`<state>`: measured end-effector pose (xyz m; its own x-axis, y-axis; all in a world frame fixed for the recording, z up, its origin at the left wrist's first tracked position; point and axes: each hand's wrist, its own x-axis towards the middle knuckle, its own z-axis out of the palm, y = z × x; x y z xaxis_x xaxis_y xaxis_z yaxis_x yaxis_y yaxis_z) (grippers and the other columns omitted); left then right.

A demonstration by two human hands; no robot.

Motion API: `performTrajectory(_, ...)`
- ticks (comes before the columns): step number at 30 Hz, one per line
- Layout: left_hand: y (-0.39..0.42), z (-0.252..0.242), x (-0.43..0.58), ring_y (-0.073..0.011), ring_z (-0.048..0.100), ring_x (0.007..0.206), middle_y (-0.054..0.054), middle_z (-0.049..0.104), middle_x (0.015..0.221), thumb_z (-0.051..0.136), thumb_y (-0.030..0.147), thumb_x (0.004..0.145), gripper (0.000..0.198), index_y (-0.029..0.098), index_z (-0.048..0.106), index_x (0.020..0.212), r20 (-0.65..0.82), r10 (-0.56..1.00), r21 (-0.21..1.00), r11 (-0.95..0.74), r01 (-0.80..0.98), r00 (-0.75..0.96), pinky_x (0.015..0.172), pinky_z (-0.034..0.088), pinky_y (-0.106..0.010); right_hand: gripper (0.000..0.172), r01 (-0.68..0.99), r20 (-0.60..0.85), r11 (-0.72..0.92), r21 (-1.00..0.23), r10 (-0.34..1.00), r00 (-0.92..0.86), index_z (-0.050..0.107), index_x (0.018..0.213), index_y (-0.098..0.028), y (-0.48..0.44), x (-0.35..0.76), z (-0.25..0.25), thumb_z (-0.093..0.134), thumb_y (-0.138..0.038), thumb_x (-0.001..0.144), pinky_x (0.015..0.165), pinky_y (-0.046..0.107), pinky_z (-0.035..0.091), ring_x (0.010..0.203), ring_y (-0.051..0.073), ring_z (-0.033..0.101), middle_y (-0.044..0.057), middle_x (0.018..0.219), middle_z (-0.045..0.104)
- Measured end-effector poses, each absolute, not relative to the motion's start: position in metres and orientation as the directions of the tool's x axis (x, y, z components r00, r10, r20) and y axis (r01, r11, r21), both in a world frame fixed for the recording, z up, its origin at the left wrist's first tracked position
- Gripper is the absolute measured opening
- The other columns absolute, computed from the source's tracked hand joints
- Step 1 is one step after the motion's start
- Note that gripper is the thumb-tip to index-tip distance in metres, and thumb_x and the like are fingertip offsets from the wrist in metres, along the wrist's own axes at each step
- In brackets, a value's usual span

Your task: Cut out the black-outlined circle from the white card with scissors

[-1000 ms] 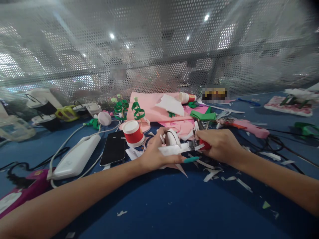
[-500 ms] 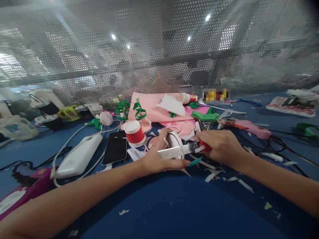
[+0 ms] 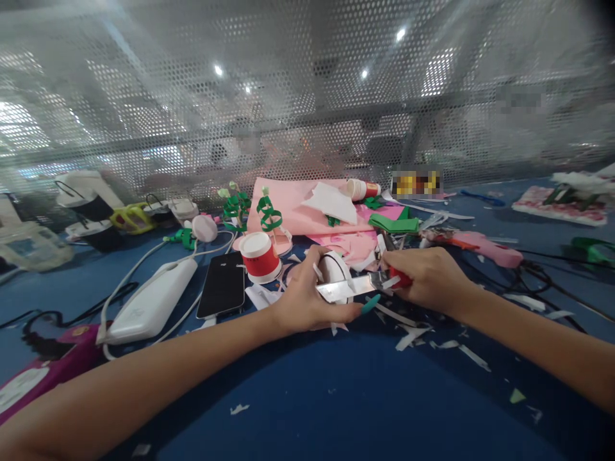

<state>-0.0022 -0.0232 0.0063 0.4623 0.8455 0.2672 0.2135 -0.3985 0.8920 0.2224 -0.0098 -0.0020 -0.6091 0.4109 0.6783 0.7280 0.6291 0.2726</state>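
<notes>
My left hand (image 3: 307, 294) is closed around a round white paper piece (image 3: 340, 267) with a dark curved line along it; its far side is hidden by my fingers. The left thumb has a long teal nail and stretches below the blade. From the right, my right hand (image 3: 425, 275) grips red-handled scissors (image 3: 353, 286), their silver blade lying across the front of the white piece. Just left of my left hand stands a red and white paper cup (image 3: 261, 258), upside down.
A black phone (image 3: 221, 285) and a white power bank (image 3: 152, 299) with cables lie to the left. Behind are green spiral paper plants (image 3: 269, 214), pink paper (image 3: 293, 202) and stacked cups (image 3: 362, 189). A pink glue gun (image 3: 490, 246) lies right, near paper scraps (image 3: 410, 336).
The scissors and my right hand have shifted slightly right. My left thumb has drawn in a little, and the white piece has turned slightly in my left hand.
</notes>
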Motion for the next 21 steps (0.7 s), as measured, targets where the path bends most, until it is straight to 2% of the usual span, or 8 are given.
performTrajectory(3, -0.026, 0.011, -0.002, -0.0093, 0.041, 0.052, 0.007, 0.043, 0.067, 0.075, 0.035, 0.055, 0.06, 0.023, 0.034, 0.097, 0.286, 0.815, 0.82, -0.481, 0.311, 0.504, 0.046, 0.033, -0.023, 0.01, 0.703, 0.657, 0.647, 0.296, 0.396, -0.642, 0.052, 0.066, -0.018, -0.011, 0.221, -0.002, 0.045, -0.016, 0.071, 0.046, 0.025, 0.029, 0.05, 0.015, 0.057, 0.002, 0.055, 0.06)
performTrajectory(8, -0.03, 0.018, -0.002, -0.0144, 0.046, 0.064, 0.003, 0.046, 0.075, 0.076, 0.035, 0.053, 0.065, 0.023, 0.033, 0.099, 0.32, 0.826, 0.729, -0.528, 0.437, 0.464, 0.057, 0.039, -0.028, 0.013, 0.709, 0.66, 0.634, 0.309, 0.393, -0.64, 0.051, 0.066, -0.018, -0.015, 0.217, -0.002, 0.044, -0.018, 0.077, 0.047, 0.025, 0.03, 0.052, 0.015, 0.057, 0.002, 0.056, 0.059)
performTrajectory(13, -0.031, 0.015, -0.002, -0.014, 0.046, 0.067, 0.004, 0.043, 0.076, 0.074, 0.032, 0.057, 0.062, 0.023, 0.03, 0.1, 0.307, 0.816, 0.774, -0.514, 0.37, 0.491, 0.059, 0.041, -0.029, 0.015, 0.725, 0.709, 0.621, 0.297, 0.365, -0.603, 0.051, 0.067, -0.017, -0.015, 0.214, -0.005, 0.045, -0.022, 0.079, 0.047, 0.024, 0.03, 0.051, 0.015, 0.056, 0.002, 0.056, 0.058)
performTrajectory(17, -0.026, 0.006, -0.003, -0.014, 0.047, 0.067, 0.004, 0.045, 0.075, 0.071, 0.032, 0.06, 0.057, 0.023, 0.03, 0.098, 0.394, 0.784, 0.785, -0.558, 0.267, 0.479, 0.058, 0.041, -0.028, 0.013, 0.74, 0.71, 0.614, 0.275, 0.389, -0.587, 0.053, 0.071, -0.017, -0.014, 0.215, -0.006, 0.046, -0.024, 0.079, 0.047, 0.025, 0.03, 0.052, 0.016, 0.058, 0.003, 0.058, 0.06)
performTrajectory(21, -0.024, 0.003, -0.003, -0.0144, 0.048, 0.064, 0.005, 0.047, 0.072, 0.071, 0.032, 0.059, 0.061, 0.024, 0.027, 0.101, 0.387, 0.781, 0.8, -0.549, 0.241, 0.491, 0.056, 0.04, -0.028, 0.011, 0.745, 0.709, 0.603, 0.286, 0.391, -0.588, 0.053, 0.073, -0.017, -0.013, 0.217, -0.006, 0.046, -0.023, 0.079, 0.047, 0.025, 0.03, 0.052, 0.016, 0.058, 0.003, 0.058, 0.062)
